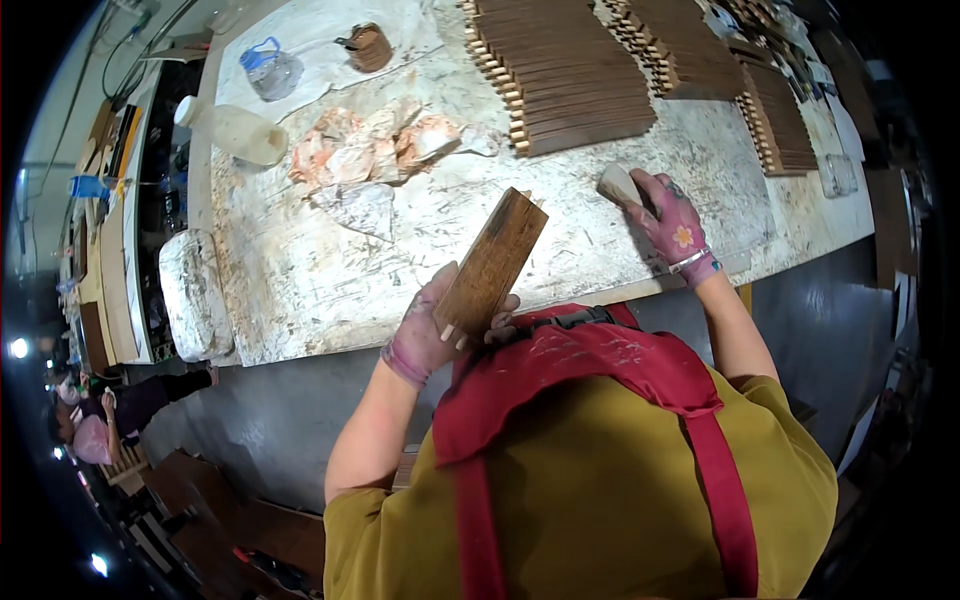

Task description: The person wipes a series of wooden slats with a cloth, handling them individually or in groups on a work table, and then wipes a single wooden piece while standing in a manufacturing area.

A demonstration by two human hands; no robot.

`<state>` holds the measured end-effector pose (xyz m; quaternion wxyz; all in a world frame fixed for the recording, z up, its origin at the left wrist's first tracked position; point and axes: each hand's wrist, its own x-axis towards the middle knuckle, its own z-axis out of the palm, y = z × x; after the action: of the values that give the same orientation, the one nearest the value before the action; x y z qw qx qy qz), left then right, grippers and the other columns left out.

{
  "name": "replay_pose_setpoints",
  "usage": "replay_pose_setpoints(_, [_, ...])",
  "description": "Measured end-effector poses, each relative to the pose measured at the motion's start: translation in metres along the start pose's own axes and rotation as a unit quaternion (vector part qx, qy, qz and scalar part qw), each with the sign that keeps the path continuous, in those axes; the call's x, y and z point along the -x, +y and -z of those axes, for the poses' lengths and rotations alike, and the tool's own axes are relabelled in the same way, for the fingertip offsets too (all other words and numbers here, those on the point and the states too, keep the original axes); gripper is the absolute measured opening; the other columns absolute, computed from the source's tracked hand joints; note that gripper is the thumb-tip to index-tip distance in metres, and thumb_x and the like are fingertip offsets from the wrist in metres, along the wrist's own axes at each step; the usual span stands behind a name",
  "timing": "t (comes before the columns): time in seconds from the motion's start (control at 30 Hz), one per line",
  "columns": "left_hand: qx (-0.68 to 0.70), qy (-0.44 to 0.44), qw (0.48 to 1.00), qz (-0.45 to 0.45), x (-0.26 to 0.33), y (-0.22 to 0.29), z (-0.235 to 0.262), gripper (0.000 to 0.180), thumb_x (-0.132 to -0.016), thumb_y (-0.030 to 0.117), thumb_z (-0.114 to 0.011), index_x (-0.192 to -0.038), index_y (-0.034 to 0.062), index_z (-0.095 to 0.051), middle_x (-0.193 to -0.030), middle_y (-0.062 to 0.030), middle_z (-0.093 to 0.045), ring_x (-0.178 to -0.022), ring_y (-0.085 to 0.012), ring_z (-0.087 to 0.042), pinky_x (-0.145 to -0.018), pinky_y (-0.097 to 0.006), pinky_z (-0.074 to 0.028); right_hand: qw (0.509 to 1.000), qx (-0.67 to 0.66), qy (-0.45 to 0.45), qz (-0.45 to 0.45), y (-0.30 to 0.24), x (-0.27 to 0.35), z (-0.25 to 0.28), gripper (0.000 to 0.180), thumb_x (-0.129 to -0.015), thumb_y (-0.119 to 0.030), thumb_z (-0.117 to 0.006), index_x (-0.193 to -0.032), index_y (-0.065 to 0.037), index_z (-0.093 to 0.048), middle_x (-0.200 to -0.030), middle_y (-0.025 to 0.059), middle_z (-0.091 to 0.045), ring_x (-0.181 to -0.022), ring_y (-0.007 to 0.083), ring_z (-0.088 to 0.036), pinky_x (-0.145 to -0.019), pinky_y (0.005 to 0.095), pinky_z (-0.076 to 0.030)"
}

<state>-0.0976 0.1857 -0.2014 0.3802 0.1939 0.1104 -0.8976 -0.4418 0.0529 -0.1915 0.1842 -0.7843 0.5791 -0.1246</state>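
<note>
My left hand [422, 325] is closed around a flat brown wooden piece [492, 262], held tilted over the table's near edge. Pale pegs stick out at its lower end, by my fingers. To the right, my right hand [672, 222] grips a small pale rounded pad [618, 185] at the table surface; its exact kind I cannot make out. Purple coverings or stains show on both hands, and an orange flower mark is on the back of the right one. A gap of bare, stained tabletop separates the pad from the wooden piece.
Rows of brown wooden pieces with pale pegs [570, 75] lie at the table's far side. Crumpled stained cloths [370, 150], a cloudy plastic bottle [235, 133], a blue-handled clear jug [272, 72] and a brown-filled container [369, 48] stand left. Another person [105, 415] is far left.
</note>
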Motion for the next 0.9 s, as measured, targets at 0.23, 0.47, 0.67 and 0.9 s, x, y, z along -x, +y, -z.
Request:
replay_pose_setpoints(0.23, [-0.01,-0.038,0.997,0.064,-0.015,0.009,0.001,0.076,-0.096,0.06,-0.042,-0.145,0.0017,-0.037,-0.131,-0.0273,-0.051,-0.108,-0.0377,-0.056,-0.097,-0.047,-0.048,0.976,-0.14,-0.026,0.164,-0.096,-0.005,0.016,0.049,-0.088,-0.026,-0.065,-0.133,-0.008,-0.054,-0.106,0.0169,-0.066,-0.093,0.0324,-0.066,-0.084,0.0399,-0.053])
replay_pose_setpoints(0.47, [-0.069,0.012,0.998,0.004,-0.016,0.01,-0.004,0.057,-0.102,0.043,-0.043,-0.145,0.005,-0.039,-0.14,-0.0196,-0.049,-0.127,-0.0338,-0.05,-0.108,-0.046,-0.041,0.949,-0.015,-0.099,0.3,-0.128,-0.013,0.002,0.052,-0.083,-0.021,-0.064,-0.133,-0.016,-0.053,-0.092,0.0112,-0.064,-0.078,0.0268,-0.064,-0.067,0.0394,-0.053])
replay_pose_setpoints(0.67, [-0.098,-0.013,0.995,0.003,-0.01,0.011,-0.006,0.056,-0.101,0.037,-0.049,-0.144,0.0042,-0.039,-0.137,-0.0221,-0.051,-0.124,-0.0353,-0.052,-0.108,-0.049,-0.04,0.984,0.064,0.026,0.162,-0.05,-0.037,0.004,0.039,-0.091,-0.027,-0.06,-0.126,-0.01,-0.059,-0.098,0.0138,-0.064,-0.082,0.0259,-0.062,-0.077,0.039,-0.051])
replay_pose_setpoints(0.9, [-0.329,0.038,0.943,0.037,0.0,0.03,-0.022,0.069,-0.098,0.039,-0.055,-0.151,0.0045,-0.026,-0.137,-0.022,-0.049,-0.116,-0.0321,-0.057,-0.102,-0.044,-0.046,0.865,-0.502,-0.012,0.017,-0.035,-0.021,-0.02,0.055,-0.09,-0.033,-0.066,-0.134,-0.002,-0.053,-0.12,0.0135,-0.063,-0.107,0.0196,-0.061,-0.093,0.0324,-0.047])
